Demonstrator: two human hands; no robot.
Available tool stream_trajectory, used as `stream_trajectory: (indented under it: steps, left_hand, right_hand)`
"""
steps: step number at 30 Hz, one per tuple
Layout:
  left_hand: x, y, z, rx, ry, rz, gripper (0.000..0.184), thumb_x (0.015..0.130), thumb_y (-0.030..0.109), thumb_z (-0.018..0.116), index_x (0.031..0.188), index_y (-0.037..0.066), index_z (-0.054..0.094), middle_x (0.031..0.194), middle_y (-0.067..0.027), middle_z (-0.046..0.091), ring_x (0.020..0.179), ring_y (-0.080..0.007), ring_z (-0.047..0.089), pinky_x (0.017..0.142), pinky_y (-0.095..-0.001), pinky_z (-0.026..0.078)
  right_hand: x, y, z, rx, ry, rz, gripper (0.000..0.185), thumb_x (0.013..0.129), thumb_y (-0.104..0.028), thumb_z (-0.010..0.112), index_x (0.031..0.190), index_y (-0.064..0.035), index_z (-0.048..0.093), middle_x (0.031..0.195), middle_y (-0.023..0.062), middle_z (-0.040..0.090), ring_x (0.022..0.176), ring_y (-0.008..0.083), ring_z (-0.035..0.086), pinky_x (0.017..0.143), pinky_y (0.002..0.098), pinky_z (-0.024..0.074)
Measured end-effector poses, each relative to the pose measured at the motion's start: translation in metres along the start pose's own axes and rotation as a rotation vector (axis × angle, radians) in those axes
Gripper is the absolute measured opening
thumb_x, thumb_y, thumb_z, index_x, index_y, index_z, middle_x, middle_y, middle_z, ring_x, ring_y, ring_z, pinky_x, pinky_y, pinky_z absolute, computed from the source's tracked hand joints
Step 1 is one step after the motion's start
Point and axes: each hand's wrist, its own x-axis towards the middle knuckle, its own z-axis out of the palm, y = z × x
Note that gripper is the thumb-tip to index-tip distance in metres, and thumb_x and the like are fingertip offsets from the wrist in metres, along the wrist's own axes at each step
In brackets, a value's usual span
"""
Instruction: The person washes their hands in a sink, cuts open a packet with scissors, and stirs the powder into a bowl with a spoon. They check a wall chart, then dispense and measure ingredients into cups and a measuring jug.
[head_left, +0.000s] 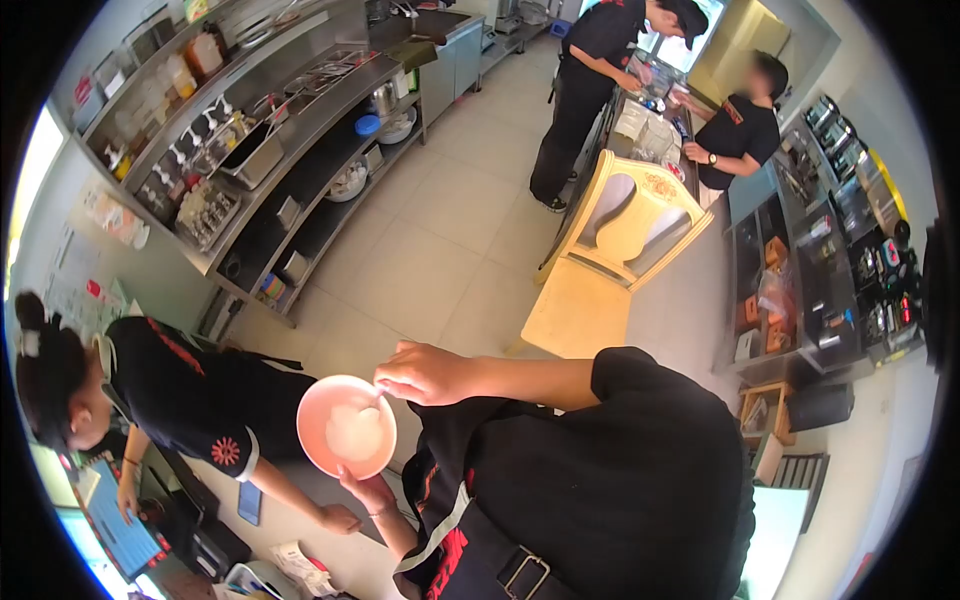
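Note:
A pink bowl (312,425) with a white substance in it is at the lower centre. My left hand (367,490) holds it from the near side, with fingers against its outer wall. My right hand (415,373) is closed around the handle of a spoon (374,403) at the bowl's upper right rim. The spoon's lower end reaches towards the white contents.
A co-worker (190,400) leans at the left, close to the bowl, near a phone (249,503) and a screen (122,530). A wooden chair (580,305) stands ahead. Two people work beyond it. Steel shelving (330,120) lines the left.

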Motion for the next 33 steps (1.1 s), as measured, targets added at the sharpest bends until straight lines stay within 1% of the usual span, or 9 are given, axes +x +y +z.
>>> stream_trajectory:
  steps: [1, 3, 5, 8, 10, 13, 17, 30, 33]
  left_hand:
    - [0.010, 0.001, 0.011, 0.020, -0.011, 0.001, 0.080, 0.096, 0.051, 0.053, 0.153, 0.000, 0.030, 0.153, -0.0164, 0.041, 0.141, -0.0300, 0.041, 0.117, -0.0468, 0.032]
    - [0.034, -0.007, 0.041, 0.102, -0.058, 0.030, 0.081, 0.096, 0.052, 0.054, 0.152, 0.000, 0.030, 0.152, -0.0162, 0.042, 0.140, -0.0292, 0.041, 0.118, -0.0464, 0.032]
    - [0.049, -0.013, 0.063, 0.091, -0.084, 0.006, 0.081, 0.096, 0.052, 0.056, 0.152, 0.000, 0.031, 0.152, -0.0165, 0.042, 0.140, -0.0295, 0.042, 0.117, -0.0466, 0.033]
    - [0.075, -0.034, 0.095, 0.131, -0.141, 0.003, 0.079, 0.096, 0.050, 0.056, 0.152, -0.001, 0.032, 0.152, -0.0181, 0.042, 0.138, -0.0311, 0.046, 0.114, -0.0471, 0.038]
    - [0.082, -0.037, 0.106, 0.041, -0.196, -0.102, 0.069, 0.101, 0.046, 0.046, 0.150, -0.001, 0.036, 0.149, -0.0177, 0.046, 0.136, -0.0316, 0.047, 0.112, -0.0490, 0.040]
    - [0.073, -0.037, 0.123, 0.229, 0.033, -0.140, 0.052, 0.104, 0.037, 0.046, 0.138, -0.001, 0.051, 0.141, -0.0118, 0.056, 0.133, -0.0234, 0.050, 0.113, -0.0439, 0.038]
    - [0.077, -0.063, 0.151, 0.046, -0.121, 0.046, 0.081, 0.094, 0.051, 0.058, 0.152, 0.001, 0.032, 0.155, -0.0135, 0.041, 0.142, -0.0274, 0.041, 0.117, -0.0445, 0.033]
    - [0.059, -0.040, 0.148, 0.057, -0.126, 0.151, 0.098, 0.081, 0.058, 0.071, 0.150, 0.001, 0.033, 0.148, -0.0151, 0.046, 0.134, -0.0291, 0.049, 0.110, -0.0445, 0.044]
    - [0.047, -0.026, 0.141, 0.113, -0.135, 0.146, 0.106, 0.081, 0.058, 0.072, 0.153, -0.002, 0.024, 0.149, -0.0172, 0.040, 0.138, -0.0278, 0.041, 0.114, -0.0421, 0.034]
  right_hand:
    - [-0.006, 0.004, -0.004, 0.006, 0.022, 0.003, 0.017, 0.103, -0.021, 0.052, 0.099, -0.0080, 0.062, 0.083, 0.0046, 0.067, 0.080, 0.0227, 0.064, 0.082, 0.0376, 0.0446]
    - [-0.014, 0.015, -0.017, 0.374, 0.006, 0.305, 0.019, 0.104, -0.022, 0.051, 0.101, -0.0075, 0.063, 0.083, 0.0047, 0.068, 0.080, 0.0225, 0.065, 0.081, 0.0375, 0.0453]
    - [-0.016, 0.025, -0.027, 0.396, 0.036, 0.309, 0.019, 0.105, -0.020, 0.049, 0.103, -0.0084, 0.065, 0.083, 0.0035, 0.069, 0.080, 0.0217, 0.066, 0.082, 0.0367, 0.0456]
    - [-0.014, 0.059, -0.040, 0.186, 0.204, 0.145, 0.015, 0.097, -0.009, 0.056, 0.107, -0.0104, 0.068, 0.085, 0.0012, 0.070, 0.084, 0.0212, 0.067, 0.084, 0.0362, 0.0462]
    - [-0.008, 0.080, -0.048, 0.077, 0.288, 0.049, 0.018, 0.091, -0.003, 0.060, 0.105, -0.0101, 0.068, 0.089, 0.0025, 0.071, 0.086, 0.0233, 0.067, 0.083, 0.0368, 0.0469]
    - [-0.009, 0.099, -0.057, 0.094, 0.331, -0.004, 0.015, 0.091, -0.001, 0.059, 0.102, -0.0050, 0.069, 0.095, 0.0121, 0.072, 0.086, 0.0316, 0.067, 0.077, 0.0390, 0.0503]
    - [-0.017, 0.090, -0.117, 0.001, 0.305, 0.068, 0.016, 0.100, -0.007, 0.055, 0.108, -0.0054, 0.069, 0.087, 0.0090, 0.071, 0.076, 0.0188, 0.064, 0.070, 0.0322, 0.0492]
    - [-0.018, 0.058, -0.107, 0.210, 0.262, -0.109, 0.015, 0.098, -0.002, 0.055, 0.103, -0.0042, 0.069, 0.078, 0.0054, 0.067, 0.067, 0.0176, 0.061, 0.073, 0.0338, 0.0442]
    - [-0.009, 0.048, -0.104, 0.099, 0.287, -0.092, 0.015, 0.099, -0.003, 0.055, 0.104, -0.0047, 0.069, 0.078, 0.0055, 0.067, 0.067, 0.0178, 0.061, 0.072, 0.0333, 0.0440]
